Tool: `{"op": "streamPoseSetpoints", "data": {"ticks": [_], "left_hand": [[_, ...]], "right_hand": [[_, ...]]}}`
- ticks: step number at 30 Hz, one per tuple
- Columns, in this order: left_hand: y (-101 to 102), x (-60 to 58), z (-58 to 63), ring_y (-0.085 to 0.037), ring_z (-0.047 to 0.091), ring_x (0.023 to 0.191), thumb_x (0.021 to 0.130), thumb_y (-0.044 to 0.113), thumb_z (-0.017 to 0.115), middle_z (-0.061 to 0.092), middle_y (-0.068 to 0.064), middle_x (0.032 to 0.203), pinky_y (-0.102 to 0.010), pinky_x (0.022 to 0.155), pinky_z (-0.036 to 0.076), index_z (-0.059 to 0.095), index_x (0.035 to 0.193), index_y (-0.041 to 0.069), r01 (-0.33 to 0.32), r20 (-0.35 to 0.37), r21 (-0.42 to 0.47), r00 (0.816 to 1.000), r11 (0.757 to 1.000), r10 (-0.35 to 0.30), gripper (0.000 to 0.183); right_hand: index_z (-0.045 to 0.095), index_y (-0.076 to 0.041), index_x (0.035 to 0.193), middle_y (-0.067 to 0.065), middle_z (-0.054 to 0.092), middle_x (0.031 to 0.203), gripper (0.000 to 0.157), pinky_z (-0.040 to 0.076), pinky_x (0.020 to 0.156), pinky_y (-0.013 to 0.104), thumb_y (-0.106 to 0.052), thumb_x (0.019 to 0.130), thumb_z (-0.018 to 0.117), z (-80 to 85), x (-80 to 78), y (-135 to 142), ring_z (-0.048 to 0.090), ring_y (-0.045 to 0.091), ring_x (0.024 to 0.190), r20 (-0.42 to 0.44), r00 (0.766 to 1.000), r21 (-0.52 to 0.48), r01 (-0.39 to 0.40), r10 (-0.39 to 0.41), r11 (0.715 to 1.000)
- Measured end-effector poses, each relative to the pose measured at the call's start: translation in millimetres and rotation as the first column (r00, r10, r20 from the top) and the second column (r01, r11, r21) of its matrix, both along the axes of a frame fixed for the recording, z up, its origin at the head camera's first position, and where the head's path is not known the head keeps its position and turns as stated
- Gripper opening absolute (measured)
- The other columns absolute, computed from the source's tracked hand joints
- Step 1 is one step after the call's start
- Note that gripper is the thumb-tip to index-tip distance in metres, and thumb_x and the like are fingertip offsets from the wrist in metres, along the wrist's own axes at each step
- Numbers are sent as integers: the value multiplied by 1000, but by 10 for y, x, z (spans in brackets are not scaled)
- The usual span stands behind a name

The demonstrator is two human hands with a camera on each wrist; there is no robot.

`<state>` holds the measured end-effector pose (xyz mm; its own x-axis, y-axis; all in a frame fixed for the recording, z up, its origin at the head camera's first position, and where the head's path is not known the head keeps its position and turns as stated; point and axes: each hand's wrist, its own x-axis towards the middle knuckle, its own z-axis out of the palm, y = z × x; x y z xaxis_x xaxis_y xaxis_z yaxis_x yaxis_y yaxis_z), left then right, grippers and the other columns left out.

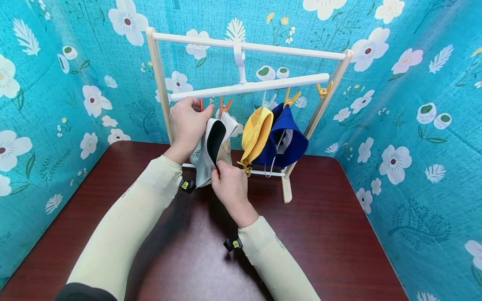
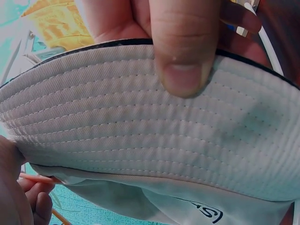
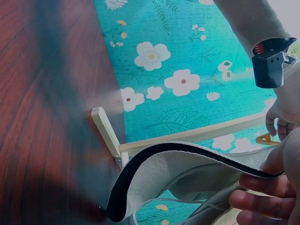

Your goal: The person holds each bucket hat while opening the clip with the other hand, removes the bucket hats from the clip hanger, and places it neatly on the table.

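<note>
A pale bucket hat (image 1: 205, 165) with a dark-edged brim hangs at the left end of a white hanger (image 1: 263, 85). My left hand (image 1: 186, 125) is at the hat's top, fingers pinching an orange clothespin (image 1: 201, 104) just under the bar. A second orange clothespin (image 1: 225, 105) sits to its right. Lower down, my right hand (image 1: 230, 179) grips the brim, its thumb (image 2: 183, 70) lying over the stitched rows in the left wrist view. Black lettering (image 2: 208, 213) shows on the crown. In the right wrist view the brim (image 3: 154, 171) curves away from the right fingers (image 3: 262, 204).
A yellow hat (image 1: 257, 133) and a dark blue hat (image 1: 288, 133) hang farther right from clothespins. One more yellow clothespin (image 1: 324, 90) is at the hanger's right end. The hanger hooks over a wooden rack (image 1: 293, 49) on a dark red table (image 1: 327, 234), with flowered cloth behind.
</note>
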<state>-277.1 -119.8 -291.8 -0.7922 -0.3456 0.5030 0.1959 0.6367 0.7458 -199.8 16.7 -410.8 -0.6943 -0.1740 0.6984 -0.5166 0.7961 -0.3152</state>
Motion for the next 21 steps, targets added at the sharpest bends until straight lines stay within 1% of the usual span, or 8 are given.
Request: {"op": "streamPoseSetpoints", "data": {"ticks": [8,17,21], "left_hand": [[-7,12,-1,-12,70,82,89,47,77,77,-3,89,-27,68,51,73,91,12,23,1,42,1000,999,-23,34],[-17,10,24,-12,69,81,87,49,78,76,-2,88,-27,67,50,73,88,14,16,31,32,999,999,-17,35],[-20,18,43,-12,69,81,88,48,78,76,-2,90,-28,67,51,73,89,13,19,46,33,999,999,-21,35]], "right_hand": [[59,-16,70,0,58,58,28,44,44,38,-21,96,66,-4,6,-2,63,21,53,-3,1000,13,7,-7,1000],[56,-17,68,-1,54,55,31,43,44,37,-21,97,65,-6,11,19,61,20,50,-3,1000,-3,-4,4,1000],[56,-16,68,0,55,56,30,44,44,39,-20,96,66,5,10,37,63,22,52,-9,1000,-16,-10,10,1000]]}}
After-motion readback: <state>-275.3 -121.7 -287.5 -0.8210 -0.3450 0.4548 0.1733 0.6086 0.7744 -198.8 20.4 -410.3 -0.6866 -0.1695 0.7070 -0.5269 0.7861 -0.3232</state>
